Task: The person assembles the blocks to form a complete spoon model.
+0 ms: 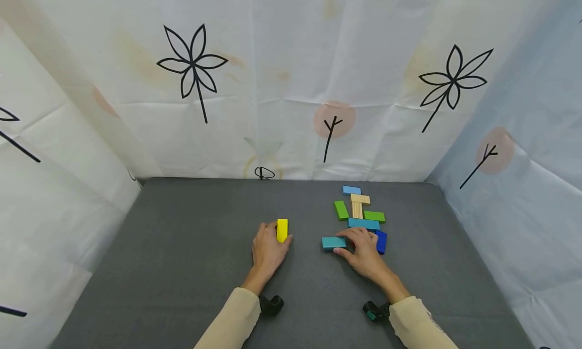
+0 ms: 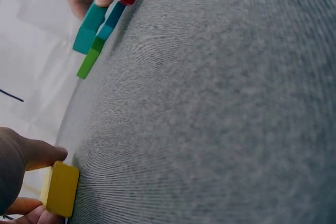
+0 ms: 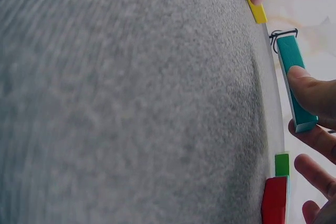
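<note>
My left hand (image 1: pixel 267 249) pinches a yellow block (image 1: pixel 282 230) between thumb and fingers, left of the table's middle. The same yellow block (image 2: pixel 63 188) touches or nearly touches the cloth in the left wrist view. With thumb and fingertips, my right hand (image 1: pixel 365 255) grips a teal block (image 1: pixel 333 243) by its right end. That teal block (image 3: pixel 297 85) looks raised off the cloth in the right wrist view. Just beyond the right hand lie a blue-teal block (image 1: pixel 364 223) and a dark blue block (image 1: pixel 381 242). A red block (image 3: pixel 274 200) shows only in the wrist views.
Farther back lie two green blocks (image 1: pixel 341 210), two plain wooden blocks (image 1: pixel 356 209) in a T shape, and a light blue block (image 1: pixel 351 190). Grey cloth covers the table (image 1: pixel 191 238). A white printed curtain (image 1: pixel 282 86) stands behind and at both sides.
</note>
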`<state>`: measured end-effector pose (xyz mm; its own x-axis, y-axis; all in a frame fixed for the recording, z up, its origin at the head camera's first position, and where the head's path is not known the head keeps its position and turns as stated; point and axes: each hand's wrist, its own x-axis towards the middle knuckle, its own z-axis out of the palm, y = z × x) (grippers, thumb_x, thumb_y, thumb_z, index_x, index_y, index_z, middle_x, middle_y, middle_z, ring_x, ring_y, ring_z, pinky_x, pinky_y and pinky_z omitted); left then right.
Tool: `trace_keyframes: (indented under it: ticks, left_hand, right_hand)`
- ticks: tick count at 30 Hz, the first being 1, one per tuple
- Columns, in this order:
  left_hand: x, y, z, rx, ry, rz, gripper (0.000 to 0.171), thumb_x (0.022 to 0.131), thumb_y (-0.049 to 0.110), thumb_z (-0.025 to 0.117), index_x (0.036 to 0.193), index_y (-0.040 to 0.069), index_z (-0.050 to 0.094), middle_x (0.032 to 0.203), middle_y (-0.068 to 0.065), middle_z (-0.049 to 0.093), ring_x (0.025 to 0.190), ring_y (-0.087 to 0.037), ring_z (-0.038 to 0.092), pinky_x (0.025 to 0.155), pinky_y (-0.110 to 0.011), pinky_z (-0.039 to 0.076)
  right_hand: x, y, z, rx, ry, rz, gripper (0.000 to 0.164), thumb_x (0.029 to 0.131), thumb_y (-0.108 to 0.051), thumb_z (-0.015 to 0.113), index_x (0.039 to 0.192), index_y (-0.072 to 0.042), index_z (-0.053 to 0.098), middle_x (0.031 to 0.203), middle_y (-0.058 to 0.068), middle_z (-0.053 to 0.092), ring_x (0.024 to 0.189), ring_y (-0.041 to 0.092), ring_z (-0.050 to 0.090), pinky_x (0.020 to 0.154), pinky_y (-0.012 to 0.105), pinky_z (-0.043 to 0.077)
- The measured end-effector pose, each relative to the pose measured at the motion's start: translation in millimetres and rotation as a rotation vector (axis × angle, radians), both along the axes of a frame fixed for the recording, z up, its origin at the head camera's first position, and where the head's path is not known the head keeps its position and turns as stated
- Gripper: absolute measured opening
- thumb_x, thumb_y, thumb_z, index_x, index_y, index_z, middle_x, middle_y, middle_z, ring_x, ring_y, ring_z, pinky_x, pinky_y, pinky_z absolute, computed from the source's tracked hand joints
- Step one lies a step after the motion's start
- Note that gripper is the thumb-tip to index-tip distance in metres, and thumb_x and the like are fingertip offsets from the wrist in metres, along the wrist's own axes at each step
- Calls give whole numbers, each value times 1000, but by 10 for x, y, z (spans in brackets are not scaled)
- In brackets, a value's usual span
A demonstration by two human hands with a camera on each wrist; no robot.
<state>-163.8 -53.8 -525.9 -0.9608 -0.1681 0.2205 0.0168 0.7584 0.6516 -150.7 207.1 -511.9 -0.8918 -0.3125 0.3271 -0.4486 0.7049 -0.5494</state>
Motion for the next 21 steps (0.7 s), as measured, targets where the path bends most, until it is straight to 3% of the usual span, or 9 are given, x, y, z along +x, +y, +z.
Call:
trace_keyframes:
  ticks: [5, 9, 16, 21]
  left_hand:
    - [7, -29, 13, -4, -14, -51, 59, 85, 33, 84, 129, -2, 66, 104, -17, 63, 86, -31, 64, 77, -47, 55]
    - [-6, -151, 19, -14, -3, -149, 54, 91, 33, 78, 132, 0, 64, 109, -16, 62, 93, -31, 59, 82, -47, 51]
    - [-42, -478, -18, -92, -27, -375, 53, 96, 32, 71, 144, 13, 59, 140, -17, 53, 134, -40, 43, 107, -64, 33]
    - [-52, -596, -93, -122, -68, -465, 55, 98, 40, 66, 148, 19, 56, 154, -17, 42, 147, -42, 29, 114, -66, 21]
  right_hand:
    - [-12, -40, 3, -13, -10, 5, 34, 83, -15, 85, 114, -7, 72, 116, 10, 69, 115, 36, 53, 93, 60, 22]
    - [-27, -60, 20, -28, -36, 15, 34, 85, -17, 84, 116, -7, 72, 117, 9, 68, 114, 34, 53, 94, 59, 24]
    - [-70, -91, 20, -56, -68, 23, 35, 85, -16, 83, 117, -7, 72, 118, 9, 68, 114, 34, 54, 95, 58, 33]
    - [-116, -153, 45, -73, -113, 20, 35, 87, -18, 82, 118, -8, 71, 118, 8, 68, 117, 34, 53, 95, 57, 35]
